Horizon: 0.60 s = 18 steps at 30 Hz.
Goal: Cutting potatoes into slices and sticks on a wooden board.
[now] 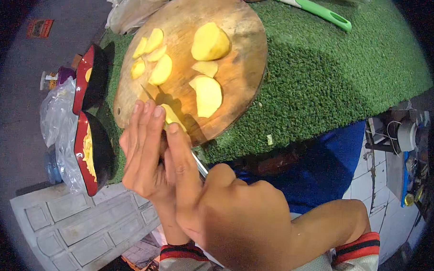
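Observation:
A round wooden cutting board (239, 21) lies before me. On it are several thin yellow potato slices (161, 69) on the left, a larger peeled potato piece (210, 42) at the upper right and a flat cut piece (208, 96) below it. At the board's near edge my left hand (144, 151) steadies a potato piece (173, 116). My right hand (236, 208) grips a knife (199, 165), its index finger stretched forward along the blade. The blade's tip shows beyond my left fingertips; most of the blade is hidden by the hands.
Two red-and-black bowls (81, 130) stand left of the board, the nearer holding cut yellow pieces. Clear plastic bags (64, 130) lie beside them and another (135, 9) at the upper left. A green-and-white handle (321, 12) extends over the green artificial turf (312, 78).

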Each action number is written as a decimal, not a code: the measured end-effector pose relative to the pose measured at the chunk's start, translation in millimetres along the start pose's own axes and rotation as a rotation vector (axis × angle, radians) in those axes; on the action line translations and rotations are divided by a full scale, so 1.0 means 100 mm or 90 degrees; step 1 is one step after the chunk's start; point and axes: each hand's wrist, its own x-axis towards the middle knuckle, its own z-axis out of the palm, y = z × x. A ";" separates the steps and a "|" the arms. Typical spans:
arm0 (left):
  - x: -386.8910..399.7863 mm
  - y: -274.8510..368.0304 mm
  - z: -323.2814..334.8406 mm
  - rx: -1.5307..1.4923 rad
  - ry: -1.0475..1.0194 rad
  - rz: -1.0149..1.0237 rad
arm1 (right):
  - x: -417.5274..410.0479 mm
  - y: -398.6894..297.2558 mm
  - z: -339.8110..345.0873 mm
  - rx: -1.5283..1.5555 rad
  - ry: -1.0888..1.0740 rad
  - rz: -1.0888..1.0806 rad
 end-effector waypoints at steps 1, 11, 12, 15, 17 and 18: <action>0.01 0.00 0.01 0.008 0.015 0.031 | 0.04 0.01 0.03 0.003 -0.002 0.004; -0.06 -0.02 0.07 -0.088 -0.003 -0.058 | 0.08 0.01 0.13 -0.009 -0.006 -0.029; -0.07 -0.03 0.06 -0.096 0.002 -0.076 | 0.08 0.03 0.14 -0.065 -0.013 -0.047; -0.11 -0.03 0.05 -0.122 0.018 -0.130 | 0.05 0.12 0.15 0.102 0.083 -0.059; -0.11 -0.03 0.01 -0.098 0.004 -0.109 | 0.05 0.14 0.17 0.117 0.022 -0.049; -0.11 -0.03 -0.02 -0.074 -0.017 -0.087 | 0.04 0.14 0.17 0.135 -0.040 -0.032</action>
